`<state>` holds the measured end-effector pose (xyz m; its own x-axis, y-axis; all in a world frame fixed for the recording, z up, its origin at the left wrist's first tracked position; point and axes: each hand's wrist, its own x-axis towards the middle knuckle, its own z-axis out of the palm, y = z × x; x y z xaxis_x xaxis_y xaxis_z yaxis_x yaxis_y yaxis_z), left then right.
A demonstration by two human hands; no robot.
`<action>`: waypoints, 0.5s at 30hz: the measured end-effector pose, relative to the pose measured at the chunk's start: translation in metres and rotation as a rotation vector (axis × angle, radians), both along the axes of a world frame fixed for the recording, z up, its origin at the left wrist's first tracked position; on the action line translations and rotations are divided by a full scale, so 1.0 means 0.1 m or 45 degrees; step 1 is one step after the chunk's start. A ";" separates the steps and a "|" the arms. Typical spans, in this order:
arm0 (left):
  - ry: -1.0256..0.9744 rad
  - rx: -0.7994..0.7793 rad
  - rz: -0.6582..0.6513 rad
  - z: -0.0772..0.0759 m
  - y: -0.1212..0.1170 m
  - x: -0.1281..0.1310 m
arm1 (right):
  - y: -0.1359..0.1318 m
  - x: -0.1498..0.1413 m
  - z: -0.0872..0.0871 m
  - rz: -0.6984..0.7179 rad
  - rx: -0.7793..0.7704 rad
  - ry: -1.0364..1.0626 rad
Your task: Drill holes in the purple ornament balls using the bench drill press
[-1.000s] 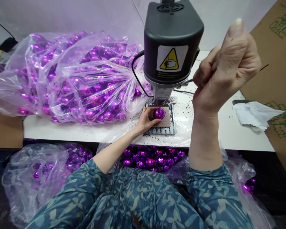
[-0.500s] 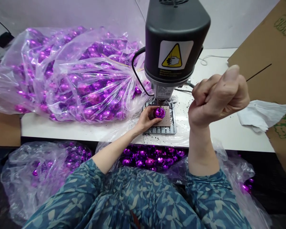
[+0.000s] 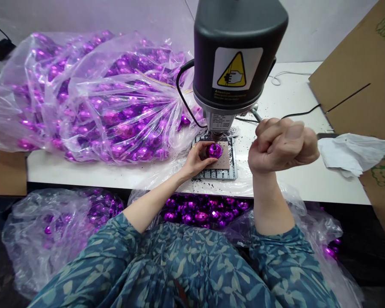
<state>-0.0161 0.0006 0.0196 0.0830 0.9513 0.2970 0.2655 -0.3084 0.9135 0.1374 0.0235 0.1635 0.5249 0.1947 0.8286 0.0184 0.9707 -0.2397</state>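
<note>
Right hand (image 3: 282, 145) has dropped toward the bench (image 3: 308, 179), fist pressed shut beside the drill press feed lever (image 3: 256, 114) (any hold on it hidden). Left hand (image 3: 196, 159) pinches a purple faceted bauble (image 3: 215, 150), seated on the drilling board (image 3: 225, 159) under the chuck (image 3: 215, 136).

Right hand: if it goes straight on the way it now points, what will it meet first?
Probably the short metal handle on the side of the drill, just ahead of the right hand. Depth is hard to judge from this view, so the hand might pass beside it.
</note>
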 end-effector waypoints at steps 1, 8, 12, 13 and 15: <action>0.002 0.001 0.001 0.00 0.00 0.00 | 0.01 0.01 -0.02 0.002 0.007 -0.007; -0.015 0.010 0.007 -0.03 0.02 0.00 | 0.07 0.03 -0.09 0.100 0.285 -0.159; -0.035 0.006 0.013 -0.04 0.02 0.01 | 0.04 0.02 -0.06 0.107 0.314 -0.175; -0.035 0.007 0.016 -0.03 0.02 0.01 | 0.02 0.01 0.00 0.116 0.274 -0.159; -0.033 0.002 0.027 -0.01 0.01 0.02 | 0.01 -0.01 0.17 0.128 0.146 -0.105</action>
<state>-0.0139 0.0018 0.0184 0.0551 0.9523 0.3000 0.2486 -0.3041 0.9196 0.1360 0.0242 0.1809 0.4370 0.1446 0.8877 -0.0649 0.9895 -0.1292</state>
